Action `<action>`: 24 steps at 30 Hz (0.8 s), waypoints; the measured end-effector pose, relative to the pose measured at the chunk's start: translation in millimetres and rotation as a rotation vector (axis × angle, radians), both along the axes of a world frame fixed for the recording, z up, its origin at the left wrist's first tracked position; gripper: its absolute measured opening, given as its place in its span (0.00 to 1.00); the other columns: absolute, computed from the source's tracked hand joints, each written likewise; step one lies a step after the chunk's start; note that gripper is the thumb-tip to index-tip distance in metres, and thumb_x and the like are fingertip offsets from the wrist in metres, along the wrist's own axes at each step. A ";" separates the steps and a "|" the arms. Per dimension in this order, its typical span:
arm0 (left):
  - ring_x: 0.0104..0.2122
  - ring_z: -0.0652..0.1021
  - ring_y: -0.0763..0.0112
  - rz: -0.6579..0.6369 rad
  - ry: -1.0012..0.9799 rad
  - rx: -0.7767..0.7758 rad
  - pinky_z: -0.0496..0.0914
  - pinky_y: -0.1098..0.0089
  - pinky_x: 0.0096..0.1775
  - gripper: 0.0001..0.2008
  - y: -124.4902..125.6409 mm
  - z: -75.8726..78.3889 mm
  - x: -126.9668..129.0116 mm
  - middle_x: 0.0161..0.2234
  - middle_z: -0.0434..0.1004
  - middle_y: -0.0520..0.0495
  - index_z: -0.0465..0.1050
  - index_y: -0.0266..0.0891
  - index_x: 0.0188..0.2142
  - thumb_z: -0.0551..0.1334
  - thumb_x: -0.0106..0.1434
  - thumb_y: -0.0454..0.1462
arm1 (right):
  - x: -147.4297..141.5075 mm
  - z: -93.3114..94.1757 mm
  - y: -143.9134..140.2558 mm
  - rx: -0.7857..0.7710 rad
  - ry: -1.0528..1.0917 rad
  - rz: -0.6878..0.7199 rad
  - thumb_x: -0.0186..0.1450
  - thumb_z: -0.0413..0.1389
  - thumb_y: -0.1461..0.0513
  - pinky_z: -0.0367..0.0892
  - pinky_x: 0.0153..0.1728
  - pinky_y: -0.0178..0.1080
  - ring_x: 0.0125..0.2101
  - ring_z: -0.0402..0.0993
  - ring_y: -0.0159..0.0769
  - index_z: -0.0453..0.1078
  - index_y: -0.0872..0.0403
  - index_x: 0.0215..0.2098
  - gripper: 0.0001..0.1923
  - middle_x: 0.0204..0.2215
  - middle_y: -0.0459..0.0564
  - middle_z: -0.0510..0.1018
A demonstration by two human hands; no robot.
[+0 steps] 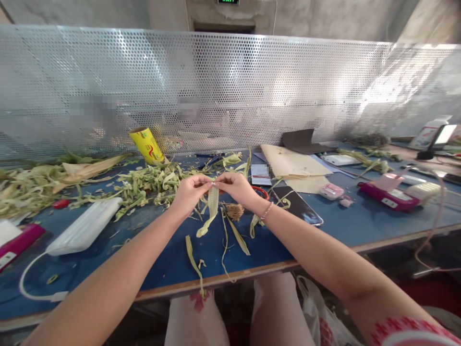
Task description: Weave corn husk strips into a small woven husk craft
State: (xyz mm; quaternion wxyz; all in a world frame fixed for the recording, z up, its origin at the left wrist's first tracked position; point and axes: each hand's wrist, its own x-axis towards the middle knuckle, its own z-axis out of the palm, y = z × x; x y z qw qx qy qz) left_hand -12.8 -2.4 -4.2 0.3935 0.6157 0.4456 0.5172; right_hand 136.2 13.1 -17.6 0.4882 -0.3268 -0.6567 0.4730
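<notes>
Husk strip (213, 201): pinched at top edge betw. left hand (190, 191) & right hand (237, 187) fingertips, dangling over blue table (345, 221). Likely light, limp, tear-prone; best gripped near top w/ both thumbs.

Noted a blue table (345, 226) backed by a perforated metal screen (252, 81); heaped green husk scraps (151, 185) left of centre, with a larger pile of pale husks (39, 185) at far left; a yellow roll (147, 145) tilted against the screen; a white power bank (84, 227) with cable at near left, a magenta device (16, 242) beside it; a dark phone (297, 205) right of centre; brown paper sheets (291, 166) behind it; a pink case (331, 191) and a second magenta device (387, 197) further right; red scissor handles (261, 192) partly hidden.
</notes>
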 end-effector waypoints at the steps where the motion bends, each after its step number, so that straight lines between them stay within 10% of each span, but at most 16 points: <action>1: 0.25 0.73 0.73 0.004 0.017 0.013 0.68 0.71 0.31 0.11 0.7 -0.6 -0.4 0.23 0.74 0.50 0.72 0.36 0.26 0.66 0.44 0.40 | -0.1 -0.6 0.3 0.012 -0.008 -0.009 0.53 0.57 0.59 0.68 0.32 0.37 0.23 0.69 0.29 0.67 0.55 0.25 0.07 0.20 0.44 0.71; 24: 0.24 0.75 0.72 -0.019 0.070 -0.037 0.69 0.71 0.30 0.11 -1.4 2.3 -1.9 0.23 0.76 0.48 0.74 0.35 0.27 0.65 0.46 0.41 | -0.2 -2.0 -1.0 0.083 -0.098 -0.064 0.54 0.54 0.63 0.69 0.31 0.38 0.24 0.70 0.31 0.70 0.57 0.27 0.05 0.22 0.46 0.73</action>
